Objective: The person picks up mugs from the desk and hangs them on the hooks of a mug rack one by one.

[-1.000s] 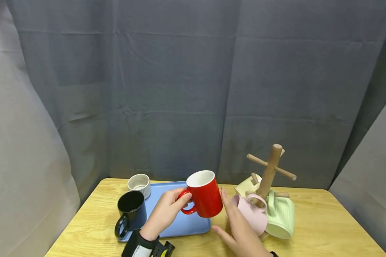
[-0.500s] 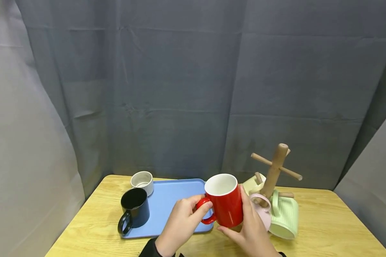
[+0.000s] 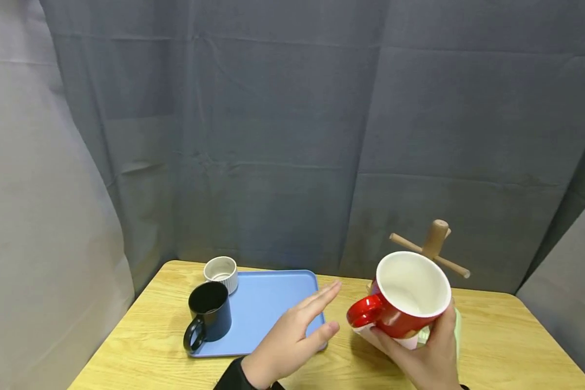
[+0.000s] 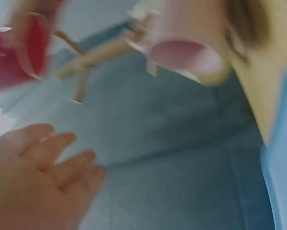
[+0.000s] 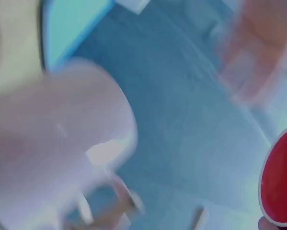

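A red mug with a white inside is held up by my right hand, thumb and fingers gripping its body. Its handle points left and its mouth tips toward the head camera. Apart from it, to the left, my left hand holds nothing, its fingers extended. Behind the red mug stands a wooden mug tree, its upper pegs bare. A pink mug hangs low on the tree, tilted, in the blurred left wrist view. Only a sliver of a light green mug shows past the right hand.
A blue tray lies left of centre on the wooden table. On its left side stand a black mug and a small white ribbed cup. A grey cloth hangs behind the table.
The red mug has moved right, in front of the mug tree. My left hand has let go of its handle and drawn away, while my right hand has taken hold of its body.
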Action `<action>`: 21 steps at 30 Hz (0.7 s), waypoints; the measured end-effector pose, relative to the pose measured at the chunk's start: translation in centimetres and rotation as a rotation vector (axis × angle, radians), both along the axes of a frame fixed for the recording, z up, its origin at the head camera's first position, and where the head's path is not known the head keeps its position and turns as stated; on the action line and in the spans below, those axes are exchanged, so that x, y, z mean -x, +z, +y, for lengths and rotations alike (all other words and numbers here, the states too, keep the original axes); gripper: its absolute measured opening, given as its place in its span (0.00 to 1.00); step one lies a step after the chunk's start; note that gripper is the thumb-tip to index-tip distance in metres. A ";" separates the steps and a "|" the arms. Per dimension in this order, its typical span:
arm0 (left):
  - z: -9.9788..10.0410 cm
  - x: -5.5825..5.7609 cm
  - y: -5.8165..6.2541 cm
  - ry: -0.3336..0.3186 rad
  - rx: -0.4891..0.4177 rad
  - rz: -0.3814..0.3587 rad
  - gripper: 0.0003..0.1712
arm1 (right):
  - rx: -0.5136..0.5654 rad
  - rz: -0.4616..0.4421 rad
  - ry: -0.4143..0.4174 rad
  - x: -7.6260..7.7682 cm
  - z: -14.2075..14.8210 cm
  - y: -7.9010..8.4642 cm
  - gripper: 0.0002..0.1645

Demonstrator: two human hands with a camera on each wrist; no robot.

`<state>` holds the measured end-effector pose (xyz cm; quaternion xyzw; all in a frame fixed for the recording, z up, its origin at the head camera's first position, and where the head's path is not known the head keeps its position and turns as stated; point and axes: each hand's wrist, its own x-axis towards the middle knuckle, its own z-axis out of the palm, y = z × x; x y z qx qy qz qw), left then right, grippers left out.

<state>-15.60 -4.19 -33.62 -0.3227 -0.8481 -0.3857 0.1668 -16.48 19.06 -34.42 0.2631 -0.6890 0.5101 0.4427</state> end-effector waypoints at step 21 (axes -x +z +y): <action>-2.5 5.4 -8.9 0.434 0.437 -0.138 0.42 | 0.180 -0.789 -0.495 0.4 12.7 5.9 0.57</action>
